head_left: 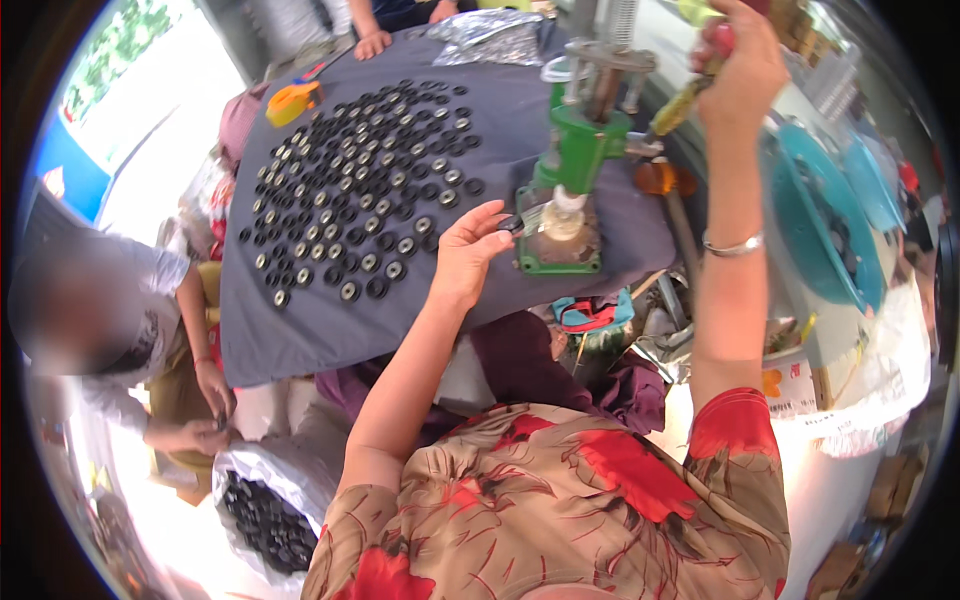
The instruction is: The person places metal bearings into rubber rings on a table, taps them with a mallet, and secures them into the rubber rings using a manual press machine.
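My left hand (464, 256) pinches a small black round part (511, 224) between thumb and fingers, beside the base of a green hand press (582, 150). A pale, whitish cylinder (566, 212) stands on the press's base plate, under the ram. Up at the right, my right hand (745, 70) is closed around the raised press lever (678, 108), near its red knob. On the dark grey cloth (330, 345) to the left lie many more black round parts (350, 185), several with metal-coloured centres.
Yellow tape (292, 103) lies at the cloth's far left. A silvery plastic bag (485, 38) sits at the back, near another person's hand (373, 44). At left, a person handles parts above a white sack (265, 465) of black pieces. A teal basin (815, 225) stands right.
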